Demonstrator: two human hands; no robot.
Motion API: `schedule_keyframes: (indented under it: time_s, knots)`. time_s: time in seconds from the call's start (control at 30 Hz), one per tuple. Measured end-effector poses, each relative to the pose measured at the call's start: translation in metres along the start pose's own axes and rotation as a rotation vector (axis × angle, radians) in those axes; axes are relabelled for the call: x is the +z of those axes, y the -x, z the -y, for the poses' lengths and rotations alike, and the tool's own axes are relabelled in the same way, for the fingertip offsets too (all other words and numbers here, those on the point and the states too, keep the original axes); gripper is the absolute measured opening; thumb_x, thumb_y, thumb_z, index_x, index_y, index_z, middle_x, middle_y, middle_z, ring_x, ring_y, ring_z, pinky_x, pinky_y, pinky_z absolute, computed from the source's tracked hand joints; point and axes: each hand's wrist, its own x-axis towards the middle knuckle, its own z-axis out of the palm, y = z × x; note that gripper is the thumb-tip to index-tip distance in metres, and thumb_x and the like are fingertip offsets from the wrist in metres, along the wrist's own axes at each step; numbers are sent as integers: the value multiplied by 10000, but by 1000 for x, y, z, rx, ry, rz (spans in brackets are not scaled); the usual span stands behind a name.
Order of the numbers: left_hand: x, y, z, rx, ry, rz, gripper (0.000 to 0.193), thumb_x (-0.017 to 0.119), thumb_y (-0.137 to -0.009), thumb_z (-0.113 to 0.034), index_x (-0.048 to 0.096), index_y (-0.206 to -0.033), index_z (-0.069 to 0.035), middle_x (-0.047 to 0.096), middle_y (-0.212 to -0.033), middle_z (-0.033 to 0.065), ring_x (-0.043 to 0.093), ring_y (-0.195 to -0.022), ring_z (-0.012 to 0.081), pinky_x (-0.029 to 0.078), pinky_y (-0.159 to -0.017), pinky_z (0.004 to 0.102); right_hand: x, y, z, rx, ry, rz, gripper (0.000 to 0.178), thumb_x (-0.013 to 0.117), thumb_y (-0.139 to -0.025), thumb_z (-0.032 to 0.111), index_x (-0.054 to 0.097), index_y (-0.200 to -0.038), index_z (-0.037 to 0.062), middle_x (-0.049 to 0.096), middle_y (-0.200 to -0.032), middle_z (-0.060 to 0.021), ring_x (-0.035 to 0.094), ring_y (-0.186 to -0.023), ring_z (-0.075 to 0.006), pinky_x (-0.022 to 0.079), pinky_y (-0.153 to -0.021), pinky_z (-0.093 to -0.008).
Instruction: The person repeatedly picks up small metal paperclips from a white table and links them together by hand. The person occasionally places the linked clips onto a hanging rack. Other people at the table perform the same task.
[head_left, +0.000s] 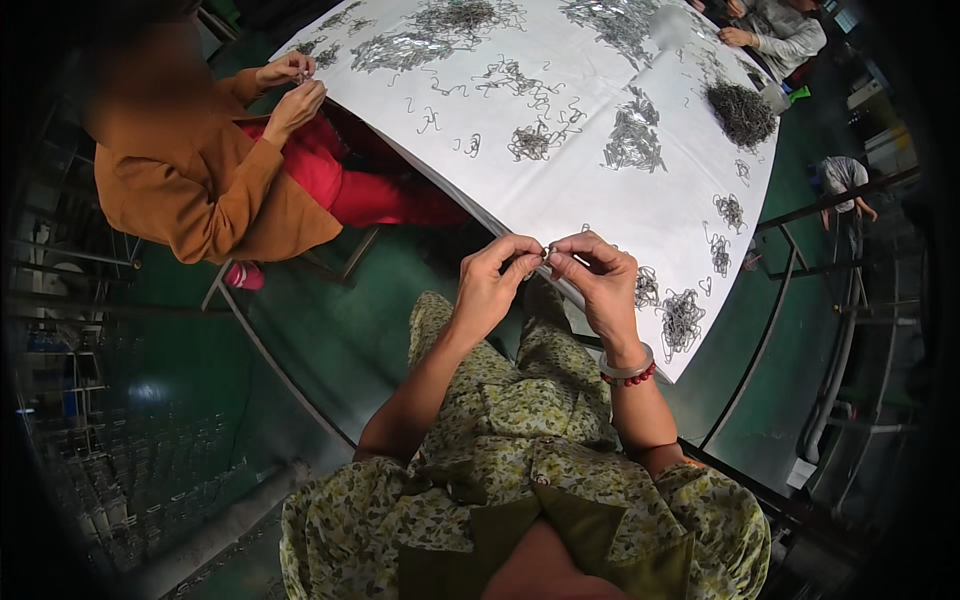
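I see a factory workshop: green painted floor (pixel 330 330), white worktable (pixel 560 190) heaped with metal wire hooks (pixel 632 140), seated co-workers (pixel 200 170).

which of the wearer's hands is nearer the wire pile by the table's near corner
Right. The right hand is just left of the wire pile; the left hand is farther left, beyond it.

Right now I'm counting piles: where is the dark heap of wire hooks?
In the head view the dark heap lies at the upper right of the white table, near its far edge, just below a seated person in grey.
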Motion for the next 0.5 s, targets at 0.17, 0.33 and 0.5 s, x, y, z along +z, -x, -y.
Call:
schedule_keyframes:
  time_s: [0.17,0.33,0.5]
  knots:
    - [-6,-2,4,-12,-73,132,109,623,-806,-26,607,-903,22,629,-838,90,603,-765,156,476,-695,270,-7,-2,2,132,51,-39,73,647,-795,6,657,-864,-19,644,-770,-36,554,-647,-57,443,-568,-180]
    - [-5,-16,19,-47,191,33,155,637,-783,4,631,-937,-7,631,-865,89,599,-825,148,474,-716,268,-8,4,10,162,53,-36,107,634,-804,-9,640,-908,-36,656,-777,-52,591,-710,-69,474,-635,-187]
    - [-12,-110,58,254,-508,-36,129,639,-781,-90,671,-894,-39,609,-815,100,554,-797,262,451,-700,347,-9,10,7,162,48,18,104,627,-810,-13,638,-910,-42,657,-821,-62,603,-752,-80,490,-685,-198]
